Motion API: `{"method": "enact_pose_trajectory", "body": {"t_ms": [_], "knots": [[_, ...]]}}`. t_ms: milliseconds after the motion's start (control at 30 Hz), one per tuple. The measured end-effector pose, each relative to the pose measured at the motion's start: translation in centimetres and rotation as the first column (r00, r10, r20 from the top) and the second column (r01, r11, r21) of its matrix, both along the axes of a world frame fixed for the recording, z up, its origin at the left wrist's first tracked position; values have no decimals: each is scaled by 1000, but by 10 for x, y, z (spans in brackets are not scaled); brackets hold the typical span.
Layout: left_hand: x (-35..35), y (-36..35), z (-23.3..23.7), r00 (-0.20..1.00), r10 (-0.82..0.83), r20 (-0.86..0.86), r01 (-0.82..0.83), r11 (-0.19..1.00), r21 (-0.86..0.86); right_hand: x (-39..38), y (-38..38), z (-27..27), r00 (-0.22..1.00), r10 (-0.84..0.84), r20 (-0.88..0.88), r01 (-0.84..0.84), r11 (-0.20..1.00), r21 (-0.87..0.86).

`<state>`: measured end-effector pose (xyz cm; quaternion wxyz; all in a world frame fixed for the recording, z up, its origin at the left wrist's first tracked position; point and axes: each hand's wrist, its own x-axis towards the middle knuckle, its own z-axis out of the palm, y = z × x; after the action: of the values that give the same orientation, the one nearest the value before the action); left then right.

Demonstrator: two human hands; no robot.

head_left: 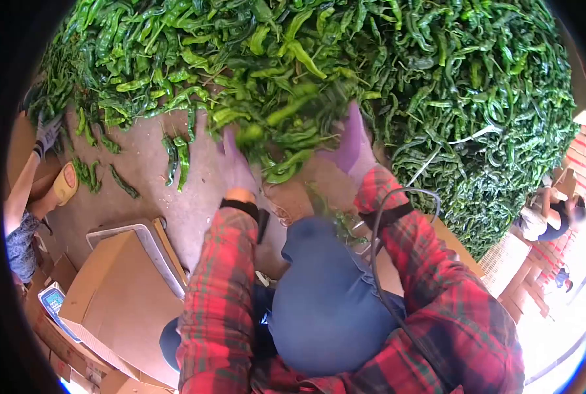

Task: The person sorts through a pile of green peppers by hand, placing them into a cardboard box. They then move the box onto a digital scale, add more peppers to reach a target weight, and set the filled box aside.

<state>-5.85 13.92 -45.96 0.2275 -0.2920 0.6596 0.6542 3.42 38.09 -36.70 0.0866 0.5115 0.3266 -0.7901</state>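
A large heap of long green peppers [306, 59] covers the upper part of the view. My left hand [234, 154], in a purple glove, reaches to the heap's near edge, fingers spread against the peppers. Across from it, my right hand [356, 141], also gloved in purple, stands with thumb and fingers apart at the right side of the same bunch. Between both hands lie loose peppers [280, 134], some blurred by motion. The tips of my fingers are partly hidden among them.
Cardboard boxes [122, 295] and a scale with a keypad [54, 301] stand at the lower left. A co-worker's gloved hand [48, 134] touches peppers at far left. Another person [552, 213] is at far right. A cable [375, 262] runs over my right arm.
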Motion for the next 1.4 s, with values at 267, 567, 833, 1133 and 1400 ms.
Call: {"method": "enact_pose_trajectory", "body": {"t_ms": [267, 567, 833, 1133, 1400], "knots": [[-150, 23, 5, 864, -365, -348, 213, 889, -405, -120, 110, 41, 936, 347, -55, -240, 746, 621], [-81, 69, 31, 582, -643, -498, 386, 757, -527, -111, 18, -29, 711, 704, -10, -539, 553, 636], [-43, -6, 49, 703, -599, -384, 289, 733, -616, -28, 42, 24, 877, 471, 92, -360, 519, 776], [-31, -28, 51, 755, -534, -381, 197, 738, -645, -65, 19, -37, 437, 619, 653, -649, -286, 705], [-10, -40, 40, 714, -635, -295, 229, 609, -759, 10, 58, 78, 660, 620, 424, -648, 186, 738]]}}
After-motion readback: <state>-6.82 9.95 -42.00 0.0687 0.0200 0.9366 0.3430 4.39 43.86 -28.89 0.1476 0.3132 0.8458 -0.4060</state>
